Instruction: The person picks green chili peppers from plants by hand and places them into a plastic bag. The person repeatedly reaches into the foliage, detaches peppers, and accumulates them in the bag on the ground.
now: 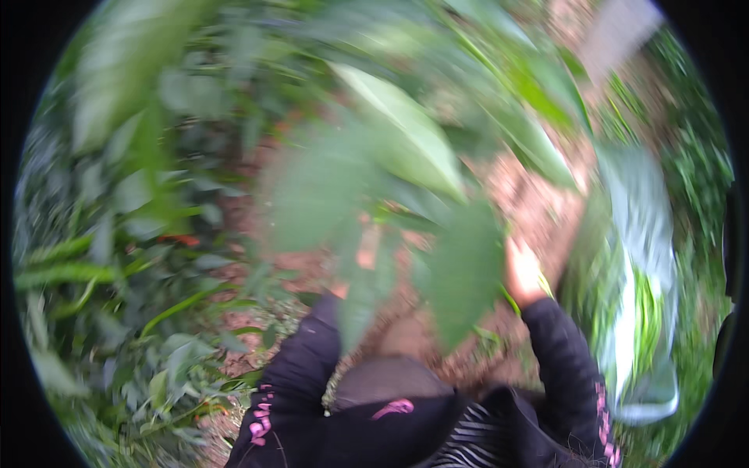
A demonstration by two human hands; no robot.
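Broad green leaves hang close before me, blurred, and cover much of the view between my arms. My right hand is at the right of this foliage, closed around a few thin green strands that show on both sides of it. Most of my left hand is hidden behind the leaves; only a bit of skin shows past the dark sleeve, so its fingers cannot be made out. To the right of my right arm lies a pale plastic bag with long, slender green pods or stalks in it.
Dense leafy plants fill the left side, with a small red-orange piece among them. Reddish-brown soil shows between the plants. Grass borders the bag. A blurred pale, flat-looking object is at the upper right.
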